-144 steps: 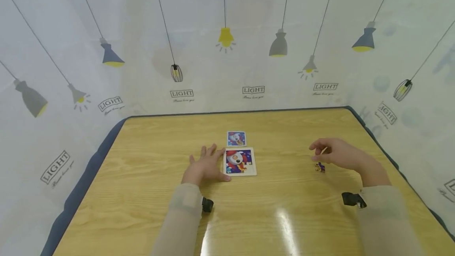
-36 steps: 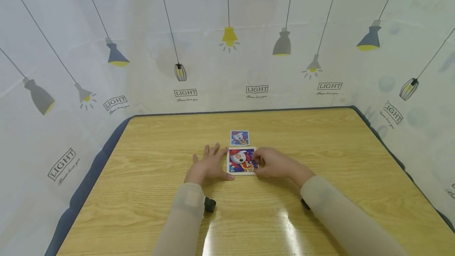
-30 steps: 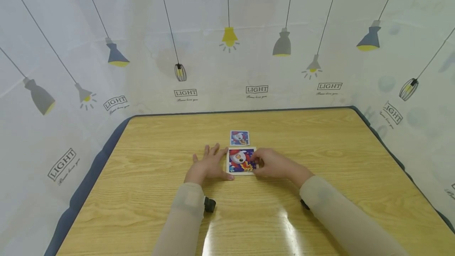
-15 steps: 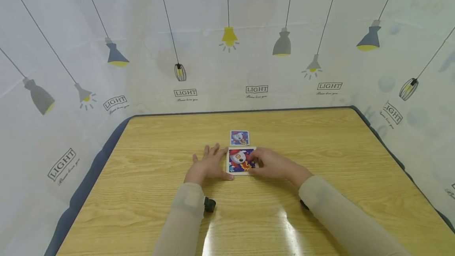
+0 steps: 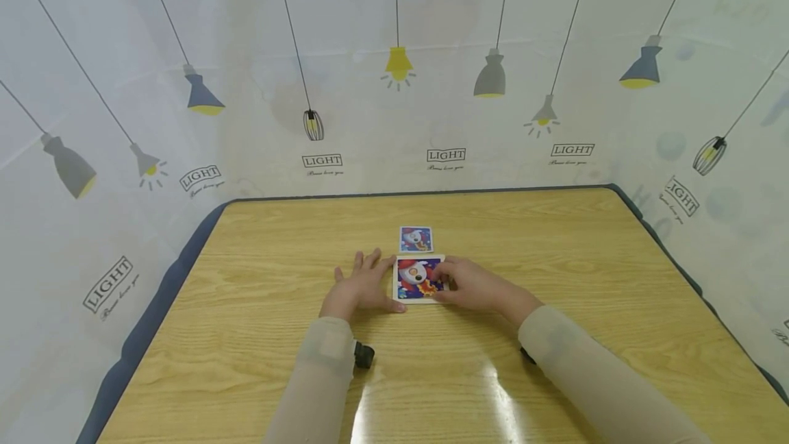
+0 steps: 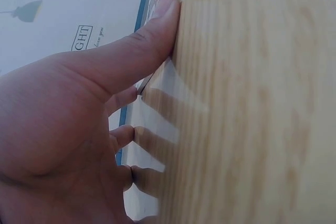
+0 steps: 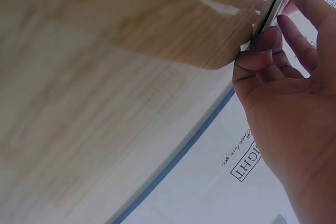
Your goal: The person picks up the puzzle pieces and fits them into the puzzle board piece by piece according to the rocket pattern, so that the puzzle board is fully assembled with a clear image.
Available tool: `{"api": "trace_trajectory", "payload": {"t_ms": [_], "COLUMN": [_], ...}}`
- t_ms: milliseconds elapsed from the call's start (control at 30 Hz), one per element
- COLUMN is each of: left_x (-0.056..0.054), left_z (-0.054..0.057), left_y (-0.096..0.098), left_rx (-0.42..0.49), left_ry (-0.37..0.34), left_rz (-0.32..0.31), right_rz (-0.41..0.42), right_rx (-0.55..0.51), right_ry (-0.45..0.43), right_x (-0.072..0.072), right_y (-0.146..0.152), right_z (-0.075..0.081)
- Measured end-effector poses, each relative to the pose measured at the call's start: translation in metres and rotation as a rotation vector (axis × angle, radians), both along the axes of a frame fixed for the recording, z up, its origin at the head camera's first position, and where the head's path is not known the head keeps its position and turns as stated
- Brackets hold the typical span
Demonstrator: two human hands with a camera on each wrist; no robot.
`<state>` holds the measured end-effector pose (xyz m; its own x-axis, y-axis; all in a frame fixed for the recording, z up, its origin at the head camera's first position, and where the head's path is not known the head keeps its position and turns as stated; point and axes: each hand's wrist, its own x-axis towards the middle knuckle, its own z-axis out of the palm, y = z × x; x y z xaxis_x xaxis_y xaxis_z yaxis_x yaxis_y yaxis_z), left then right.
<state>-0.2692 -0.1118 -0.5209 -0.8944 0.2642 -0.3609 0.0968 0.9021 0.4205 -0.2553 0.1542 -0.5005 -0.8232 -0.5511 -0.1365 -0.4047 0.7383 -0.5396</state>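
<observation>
A square jigsaw puzzle [image 5: 409, 288] in a pale tray lies flat on the table, with a white rocket and orange flame on purple. My left hand [image 5: 362, 290] rests at its left side, fingers spread; the straight thumb [image 6: 142, 48] touches the near-left corner and the index finger the far-left corner. From the right, my right hand [image 5: 477, 285] reaches over the puzzle's edge. Its thumb and bent index finger pinch a puzzle piece at the right side, mostly hidden beneath them. In the right wrist view, the outer fingers [image 7: 257, 64] are curled by the tray's edge [image 7: 275, 3].
A smaller picture card [image 5: 416, 239] with the same rocket lies just beyond the puzzle. The wood-grain table [image 5: 277, 375] has a dark blue edge [image 5: 148, 307] along the lamp-patterned wall sheet [image 5: 357, 74].
My right hand has come left from loose pieces on the right, which no longer show there, to the puzzle. Its lower right is now filled. Lately that hand shifted slightly left; my left hand stayed.
</observation>
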Motion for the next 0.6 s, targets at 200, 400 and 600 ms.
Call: {"api": "trace_trajectory", "payload": {"t_ms": [200,400,600], "left_x": [0.0012,-0.0001,-0.0003], "left_z": [0.0015,-0.0003,-0.0007], "left_y": [0.0001,0.0000,-0.0002], "left_rx": [0.002,-0.005,-0.003], "left_ry": [-0.001,0.001,0.002], "left_rz": [-0.001,-0.006,-0.003], "right_rz": [0.007,0.008,0.006], "right_rx": [0.004,-0.002,0.004], "right_ry": [0.007,0.005,0.006], "right_x": [0.0004,0.0004,0.0010], "right_y": [0.0008,0.0014,0.0008], "right_z": [0.0001,-0.0005,0.0005]}}
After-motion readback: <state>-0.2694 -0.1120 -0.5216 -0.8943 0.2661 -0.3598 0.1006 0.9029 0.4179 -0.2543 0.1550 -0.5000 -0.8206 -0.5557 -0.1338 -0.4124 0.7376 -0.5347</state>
